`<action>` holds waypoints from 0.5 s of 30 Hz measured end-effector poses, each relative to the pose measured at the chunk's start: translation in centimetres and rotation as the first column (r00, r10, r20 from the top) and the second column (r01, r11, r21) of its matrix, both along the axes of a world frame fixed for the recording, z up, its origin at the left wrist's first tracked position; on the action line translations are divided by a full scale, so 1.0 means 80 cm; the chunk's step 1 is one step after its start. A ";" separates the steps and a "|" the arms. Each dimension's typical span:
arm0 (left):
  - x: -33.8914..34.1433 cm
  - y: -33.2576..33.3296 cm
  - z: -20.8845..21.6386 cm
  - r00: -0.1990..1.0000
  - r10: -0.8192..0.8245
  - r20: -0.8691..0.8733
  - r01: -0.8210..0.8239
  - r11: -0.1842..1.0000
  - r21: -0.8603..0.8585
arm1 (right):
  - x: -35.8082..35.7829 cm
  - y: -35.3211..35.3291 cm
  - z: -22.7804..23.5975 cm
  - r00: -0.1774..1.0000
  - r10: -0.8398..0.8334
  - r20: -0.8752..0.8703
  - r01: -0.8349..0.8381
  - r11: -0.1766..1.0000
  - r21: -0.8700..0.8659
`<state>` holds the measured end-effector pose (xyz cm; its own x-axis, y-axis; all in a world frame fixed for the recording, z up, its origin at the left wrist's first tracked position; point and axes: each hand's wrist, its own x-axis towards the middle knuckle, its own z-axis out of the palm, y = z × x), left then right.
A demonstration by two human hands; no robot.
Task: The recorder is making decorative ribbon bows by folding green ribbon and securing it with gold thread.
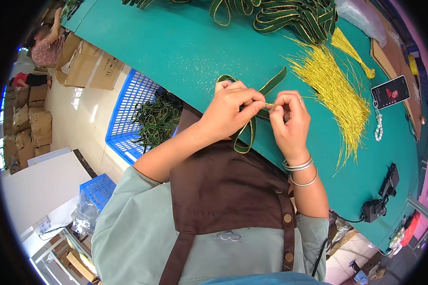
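Observation:
Over the table's near edge, my left hand [235, 107] grips a dark green ribbon [274, 81] with gold edges, folded into a loop with loose tails. One loop hangs below my fingers, and a tail points up to the right. My right hand [290, 121], with bangles at the wrist, is closed in a pinch close beside the left. Between the fingertips of both hands runs a thin gold tie wire [269, 104]. The ribbon's gathered middle is mostly hidden by my left fingers. Right of my hands lies a spread of cut gold tie wires [335, 90].
Looped green ribbons [295, 19] are heaped at the table's far side, near a bunched gold wire bundle [355, 54]. A phone [391, 91] and a black adapter [374, 209] lie right. Left stands a blue basket [121, 118] of ribbon bows [159, 118]; beyond are cartons [92, 64] and another person [47, 47].

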<state>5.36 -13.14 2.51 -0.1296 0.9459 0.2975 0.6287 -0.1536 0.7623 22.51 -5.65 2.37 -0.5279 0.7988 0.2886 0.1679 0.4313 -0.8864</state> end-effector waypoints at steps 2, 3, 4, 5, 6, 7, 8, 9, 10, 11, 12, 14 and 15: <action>0.001 -0.001 0.002 1.000 0.004 -0.006 -0.004 1.000 0.015 | -0.001 -0.002 0.002 1.000 0.024 -0.013 -0.024 0.998 -0.054; 0.002 -0.002 0.003 1.000 0.005 -0.009 -0.005 1.000 0.029 | -0.002 -0.003 0.003 0.990 -0.004 -0.141 -0.013 0.993 -0.120; 0.001 -0.002 0.004 1.000 0.011 -0.011 -0.011 0.999 0.034 | -0.003 -0.002 0.005 0.964 -0.036 -0.264 -0.014 0.983 -0.185; 0.001 -0.004 0.003 1.000 0.004 0.011 -0.004 1.000 0.022 | 0.001 0.000 0.011 0.969 -0.043 -0.243 -0.006 0.981 -0.195; 0.000 -0.005 0.002 0.999 -0.003 0.033 0.002 1.000 0.011 | 0.007 0.004 0.017 0.969 -0.035 -0.246 -0.013 0.982 -0.191; 0.000 -0.006 0.001 1.000 0.003 0.029 -0.004 1.000 0.016 | 0.012 0.008 0.022 0.994 0.039 -0.100 -0.040 0.999 -0.008; 0.001 -0.007 0.001 1.000 0.000 0.004 0.000 1.000 0.005 | 0.014 0.009 0.025 0.995 0.084 0.059 -0.093 0.981 0.170; 0.001 -0.008 0.001 1.000 -0.003 -0.021 0.003 1.000 -0.006 | 0.011 0.007 0.025 0.991 0.066 0.116 -0.090 0.973 0.212; 0.001 -0.008 0.000 1.000 -0.001 -0.022 0.001 1.000 0.001 | 0.011 0.008 0.022 0.991 0.067 0.115 -0.091 0.971 0.219; 0.001 -0.008 -0.001 1.000 -0.007 -0.027 0.007 1.000 0.009 | 0.011 0.008 0.015 0.983 0.080 0.165 -0.130 0.937 0.325; 0.002 -0.008 0.000 0.999 -0.013 -0.032 0.013 1.000 0.016 | 0.011 0.009 0.013 0.973 0.087 0.215 -0.173 0.889 0.423; 0.001 -0.012 0.006 0.997 -0.008 -0.071 0.013 0.997 0.079 | 0.008 0.010 0.016 0.977 0.071 0.201 -0.150 0.897 0.416; -0.003 -0.015 0.011 0.994 0.003 -0.110 0.012 0.991 0.135 | 0.008 0.016 0.015 0.987 0.067 0.149 -0.127 0.886 0.446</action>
<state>5.12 -14.33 3.38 -0.0849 0.8964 0.4351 0.7067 -0.2536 0.6604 23.17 -4.40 3.61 -0.6521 0.5399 0.5323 0.2015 0.8003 -0.5648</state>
